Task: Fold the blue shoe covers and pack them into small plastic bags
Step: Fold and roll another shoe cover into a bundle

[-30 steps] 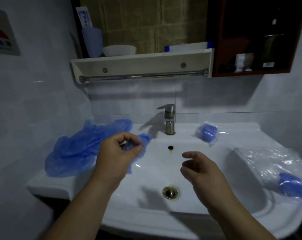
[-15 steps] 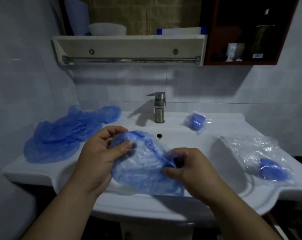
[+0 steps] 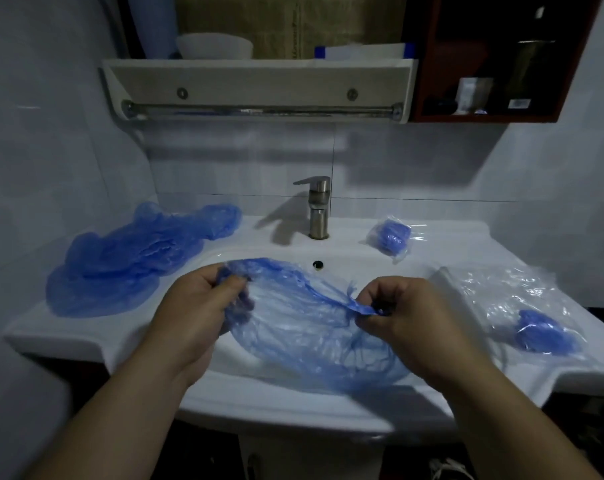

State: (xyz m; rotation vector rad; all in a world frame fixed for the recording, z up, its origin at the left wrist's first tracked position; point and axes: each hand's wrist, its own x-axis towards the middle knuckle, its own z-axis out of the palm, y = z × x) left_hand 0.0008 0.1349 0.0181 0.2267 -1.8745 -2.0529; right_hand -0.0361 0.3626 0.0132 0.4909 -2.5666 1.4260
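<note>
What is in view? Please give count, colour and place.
sink: 1, white, centre
tap: 1, metal, behind the basin
held shoe cover: 1, blue, over the sink
loose shoe covers: 1 pile, blue, left of tap
packed bag: 1, clear with blue inside, right of tap
plastic bags: 1 heap, clear, far right
shelf: 1, white, wall above tap
bowl: 1, white, on shelf
cabinet: 1, dark red, upper right
left hand: 1, pinches cover's left end
right hand: 1, pinches cover's right end

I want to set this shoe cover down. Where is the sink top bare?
Bare: ledge between faucet and shoe-cover pile, and between faucet and small packed bag. Crowded: left side under the pile, right side under clear bags.
</note>
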